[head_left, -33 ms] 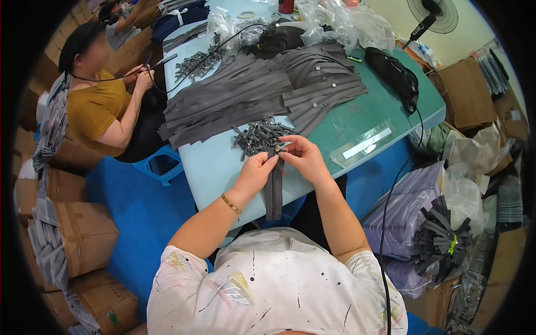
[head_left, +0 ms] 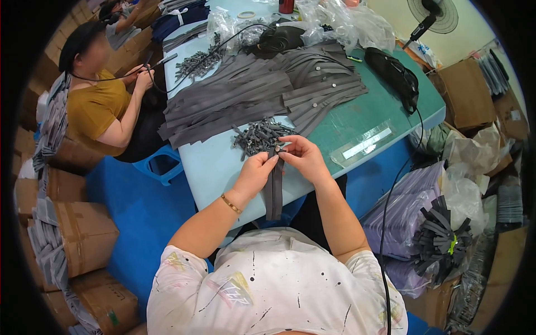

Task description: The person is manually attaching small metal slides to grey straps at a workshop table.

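A dark grey zipper strip (head_left: 274, 192) hangs from my hands over the near edge of the table. My left hand (head_left: 255, 172) pinches its upper end between thumb and fingers. From the other side my right hand (head_left: 306, 160) is closed with its fingertips at that same end, on a small piece that looks like a zipper slider (head_left: 277, 149); the fingers partly hide it. Just beyond my hands lies a heap of small grey zipper sliders with pulls (head_left: 258, 137). Behind it, many grey zipper strips (head_left: 229, 95) are spread in overlapping rows.
On my left a co-worker (head_left: 103, 106) sits on a blue stool (head_left: 162, 164), holding a corded tool. A black bag (head_left: 393, 75) and clear plastic bags (head_left: 357, 25) lie on the table (head_left: 209, 181). Cartons (head_left: 84, 237) stand at left; purple-wrapped stacks (head_left: 405, 206) and a black cable (head_left: 385, 223) are at right.
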Motion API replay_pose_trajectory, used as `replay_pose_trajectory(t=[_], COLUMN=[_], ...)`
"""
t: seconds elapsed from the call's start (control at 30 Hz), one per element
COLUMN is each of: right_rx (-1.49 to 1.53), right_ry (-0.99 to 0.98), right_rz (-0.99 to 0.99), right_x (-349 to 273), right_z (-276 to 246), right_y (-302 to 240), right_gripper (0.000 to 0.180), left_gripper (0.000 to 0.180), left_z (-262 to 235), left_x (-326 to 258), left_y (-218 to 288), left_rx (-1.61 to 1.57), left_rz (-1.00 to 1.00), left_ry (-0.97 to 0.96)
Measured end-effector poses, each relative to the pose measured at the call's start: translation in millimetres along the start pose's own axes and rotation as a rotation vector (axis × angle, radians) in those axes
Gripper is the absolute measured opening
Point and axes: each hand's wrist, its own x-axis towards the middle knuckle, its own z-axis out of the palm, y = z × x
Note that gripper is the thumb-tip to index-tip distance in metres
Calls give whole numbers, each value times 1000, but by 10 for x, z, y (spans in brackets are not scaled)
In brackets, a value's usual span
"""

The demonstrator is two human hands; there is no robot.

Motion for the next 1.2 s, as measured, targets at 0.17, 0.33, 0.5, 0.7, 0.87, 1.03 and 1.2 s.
replay_pose_trajectory(t=[0.17,0.33,0.5,0.7,0.87,1.03,1.2], right_rx=[-14,-9,-37,-43,-60,-102,-161], right_ry=[-21,-30,-35,-45,-34,-13,-4], right_rz=[29,28,34,59,67,53,34], right_x=[7,6,-2,3,-7,-18,-31], right_z=[-18,-16,-5,-23,5,10,25], right_y=[-1,3,-34,-19,-56,-27,-60], right_gripper=[32,34,30,29,27,25,26], left_gripper=[20,20,20,21,21,20,19], left_z=[-1,-25,-42,0,4,16,11], left_x=[6,27,37,9,-2,-4,-7], left_y=[-10,-45,-68,-3,3,17,16], left_rx=[9,48,60,30,30,29,45], left_rz=[-8,-5,-4,-28,-33,-25,-16], left_ry=[0,5,9,16,30,32,22])
